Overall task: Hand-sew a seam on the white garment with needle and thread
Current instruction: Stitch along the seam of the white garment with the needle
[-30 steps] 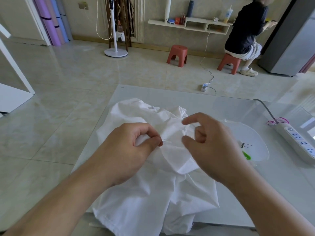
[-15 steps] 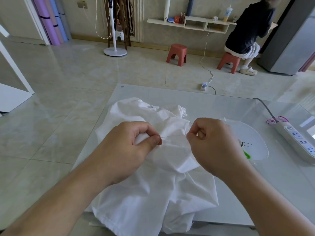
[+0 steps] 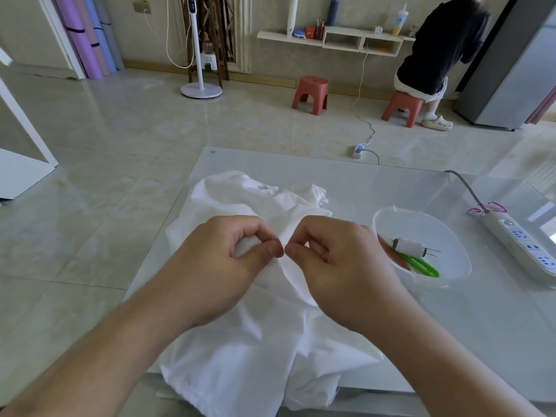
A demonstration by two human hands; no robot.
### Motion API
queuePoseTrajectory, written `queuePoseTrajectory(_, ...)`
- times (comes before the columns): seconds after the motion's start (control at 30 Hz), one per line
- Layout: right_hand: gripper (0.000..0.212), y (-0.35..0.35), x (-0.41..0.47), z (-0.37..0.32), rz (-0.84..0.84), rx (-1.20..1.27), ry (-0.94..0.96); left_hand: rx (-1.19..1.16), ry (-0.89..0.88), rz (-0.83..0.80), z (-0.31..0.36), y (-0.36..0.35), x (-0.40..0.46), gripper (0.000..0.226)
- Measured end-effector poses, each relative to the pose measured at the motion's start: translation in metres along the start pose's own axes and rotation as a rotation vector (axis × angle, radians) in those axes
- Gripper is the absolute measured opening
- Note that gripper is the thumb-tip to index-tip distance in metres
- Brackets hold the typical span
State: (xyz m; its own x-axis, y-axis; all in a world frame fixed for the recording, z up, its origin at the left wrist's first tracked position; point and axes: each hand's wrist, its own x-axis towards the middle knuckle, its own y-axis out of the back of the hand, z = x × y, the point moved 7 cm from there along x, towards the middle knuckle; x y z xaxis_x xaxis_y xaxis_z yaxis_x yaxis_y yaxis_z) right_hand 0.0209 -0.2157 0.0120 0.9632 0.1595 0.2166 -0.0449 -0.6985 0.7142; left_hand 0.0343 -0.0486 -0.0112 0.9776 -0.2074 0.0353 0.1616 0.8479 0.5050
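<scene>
White crumpled cotton garment lies on the pale glass surface in my head view. My left hand pinches a fold; my right hand pinches what I take for the thin needle, barely visible. I judge a short, level push through both layers works best.

Garment on table, bowl to its right.
</scene>
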Motion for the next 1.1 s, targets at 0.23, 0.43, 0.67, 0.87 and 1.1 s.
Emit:
queuePoseTrajectory(0.23,0.023,0.023,0.007,0.034,0.094,-0.132,-0.274,-0.011,0.003,0.015,0.002,0.003,-0.001,0.017)
queuePoseTrajectory(0.43,0.021,0.024,0.003,0.032,0.015,-0.234,-0.308,-0.003,0.001,0.021,0.001,0.004,-0.001,0.018)
queuePoseTrajectory(0.67,0.013,-0.003,-0.001,-0.004,-0.059,0.006,0.0,-0.001,-0.017,0.002,0.001,0.001,-0.001,0.018)
queuePoseTrajectory(0.87,0.026,0.004,0.002,0.013,0.025,0.037,-0.129,0.0,-0.01,0.016,0.003,0.004,-0.001,0.019)
queuePoseTrajectory(1.1,0.028,0.022,0.006,0.027,0.078,-0.01,-0.222,-0.015,0.013,0.044,0.001,0.008,-0.001,0.017)
